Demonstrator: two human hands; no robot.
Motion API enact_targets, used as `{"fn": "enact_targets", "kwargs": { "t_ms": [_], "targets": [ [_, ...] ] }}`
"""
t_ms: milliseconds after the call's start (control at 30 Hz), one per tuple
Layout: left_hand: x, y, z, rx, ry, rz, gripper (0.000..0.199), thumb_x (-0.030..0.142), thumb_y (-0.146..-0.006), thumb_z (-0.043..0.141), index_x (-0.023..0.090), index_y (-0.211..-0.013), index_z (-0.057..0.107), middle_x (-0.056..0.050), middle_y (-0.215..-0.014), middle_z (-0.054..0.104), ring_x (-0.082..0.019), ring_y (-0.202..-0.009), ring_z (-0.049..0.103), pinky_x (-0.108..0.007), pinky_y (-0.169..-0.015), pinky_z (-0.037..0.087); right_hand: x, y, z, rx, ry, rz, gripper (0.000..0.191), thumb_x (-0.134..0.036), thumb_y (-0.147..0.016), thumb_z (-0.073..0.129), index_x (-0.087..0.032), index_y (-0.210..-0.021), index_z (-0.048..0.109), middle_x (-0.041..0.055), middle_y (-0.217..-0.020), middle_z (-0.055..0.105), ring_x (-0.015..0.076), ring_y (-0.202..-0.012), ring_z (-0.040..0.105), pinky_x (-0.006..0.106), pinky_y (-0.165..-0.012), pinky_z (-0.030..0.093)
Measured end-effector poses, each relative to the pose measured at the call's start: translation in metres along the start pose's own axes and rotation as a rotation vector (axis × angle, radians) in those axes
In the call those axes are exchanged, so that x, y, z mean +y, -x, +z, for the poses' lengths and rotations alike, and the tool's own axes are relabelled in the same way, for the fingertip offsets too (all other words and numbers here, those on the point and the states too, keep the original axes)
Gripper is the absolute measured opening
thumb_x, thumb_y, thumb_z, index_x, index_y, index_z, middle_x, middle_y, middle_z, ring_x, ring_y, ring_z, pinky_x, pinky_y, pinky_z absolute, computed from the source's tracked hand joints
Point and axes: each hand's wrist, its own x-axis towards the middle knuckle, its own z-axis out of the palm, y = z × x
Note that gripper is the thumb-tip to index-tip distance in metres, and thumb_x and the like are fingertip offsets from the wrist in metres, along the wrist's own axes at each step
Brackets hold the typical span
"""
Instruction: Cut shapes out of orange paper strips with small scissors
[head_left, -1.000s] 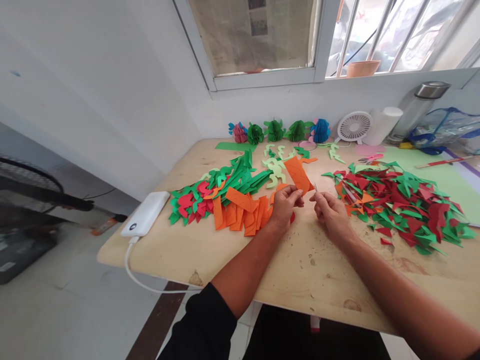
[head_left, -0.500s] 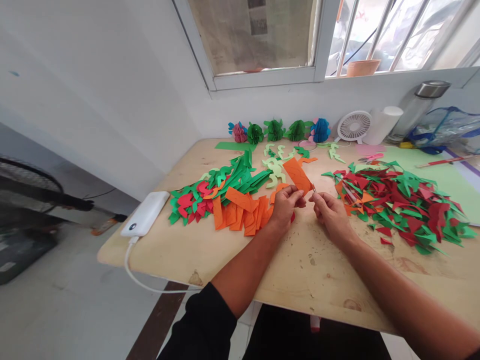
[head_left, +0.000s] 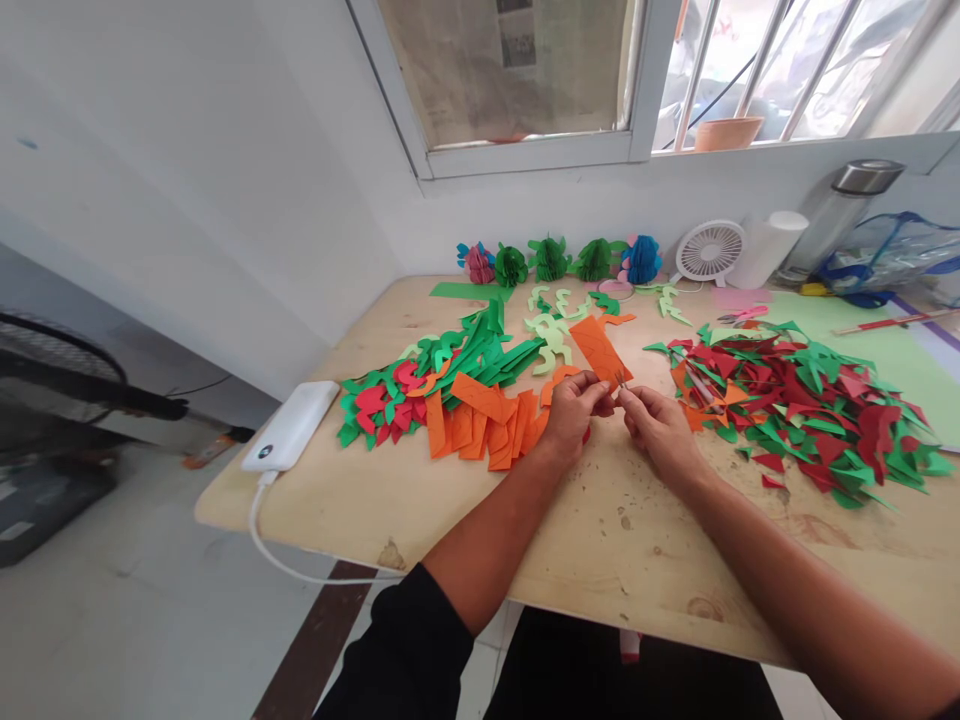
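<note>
An orange paper strip (head_left: 598,350) with faint drawn lines is pinched at its lower end by my left hand (head_left: 576,412). Close to its right, my right hand (head_left: 660,425) is closed on small scissors (head_left: 620,383), whose thin tips lie at the strip's lower right edge; the handles are mostly hidden by the fingers. Beside my left hand lies a pile of orange paper pieces (head_left: 480,425). Green cut pieces (head_left: 487,350) and red petal shapes (head_left: 371,403) spread farther left.
Red and green scraps (head_left: 825,410) heap at the right. A white power bank (head_left: 291,428) with a cable lies at the left edge. Along the wall stand paper figures (head_left: 550,260), a small fan (head_left: 710,250) and a bottle (head_left: 840,215).
The scissors' tips have shifted slightly left over the orange strip and show more clearly. My right hand has moved a little left, closer to my left hand.
</note>
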Motion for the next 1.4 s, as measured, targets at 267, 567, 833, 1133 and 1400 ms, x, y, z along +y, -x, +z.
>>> {"fn": "enact_targets", "kwargs": {
  "t_ms": [267, 567, 833, 1133, 1400],
  "targets": [
    [-0.0003, -0.0001, 0.0001, -0.003, 0.006, -0.004, 0.017, 0.029, -0.065, 0.065, 0.016, -0.059, 0.054, 0.001, -0.054, 0.055, -0.008, -0.051, 0.050, -0.024, -0.058, 0.041, 0.0009, 0.0000, -0.0003, 0.000, 0.031, -0.023, 0.040, -0.057, -0.079, 0.056, -0.018, -0.072, 0.057, -0.0060, -0.053, 0.037, 0.0073, -0.043, 0.030, 0.022, -0.039, 0.021],
    [0.0010, 0.0004, 0.0004, -0.005, 0.014, -0.015, 0.017, 0.028, -0.063, 0.065, 0.016, -0.060, 0.054, 0.002, -0.054, 0.055, -0.007, -0.051, 0.050, -0.023, -0.058, 0.040, 0.0051, -0.0016, -0.0013, -0.007, 0.044, -0.024, 0.039, -0.056, -0.080, 0.056, -0.017, -0.075, 0.058, -0.0060, -0.054, 0.037, 0.0070, -0.043, 0.030, 0.022, -0.038, 0.021],
    [-0.0008, -0.0006, -0.0002, -0.004, 0.012, -0.007, 0.015, 0.026, -0.064, 0.064, 0.016, -0.060, 0.054, 0.002, -0.055, 0.055, -0.008, -0.052, 0.051, -0.024, -0.058, 0.040, 0.0062, -0.0023, -0.0003, -0.012, 0.018, -0.012, 0.038, -0.055, -0.080, 0.056, -0.017, -0.076, 0.058, -0.0062, -0.053, 0.036, 0.0072, -0.043, 0.030, 0.022, -0.039, 0.021],
    [0.0005, 0.0006, 0.0003, 0.001, 0.006, -0.012, 0.014, 0.026, -0.064, 0.063, 0.016, -0.060, 0.053, 0.002, -0.054, 0.055, -0.008, -0.052, 0.050, -0.023, -0.058, 0.040, 0.0061, -0.0021, -0.0010, -0.012, 0.043, -0.018, 0.038, -0.055, -0.081, 0.056, -0.017, -0.076, 0.057, -0.0061, -0.053, 0.036, 0.0074, -0.044, 0.030, 0.022, -0.039, 0.021],
    [0.0008, 0.0006, 0.0004, -0.001, 0.007, -0.015, 0.017, 0.026, -0.063, 0.064, 0.016, -0.058, 0.051, 0.002, -0.054, 0.054, -0.008, -0.054, 0.053, -0.023, -0.059, 0.041, 0.0052, -0.0016, -0.0012, -0.006, 0.075, -0.025, 0.039, -0.056, -0.080, 0.055, -0.018, -0.075, 0.058, -0.0056, -0.053, 0.038, 0.0078, -0.044, 0.033, 0.022, -0.040, 0.024]
  ]
}}
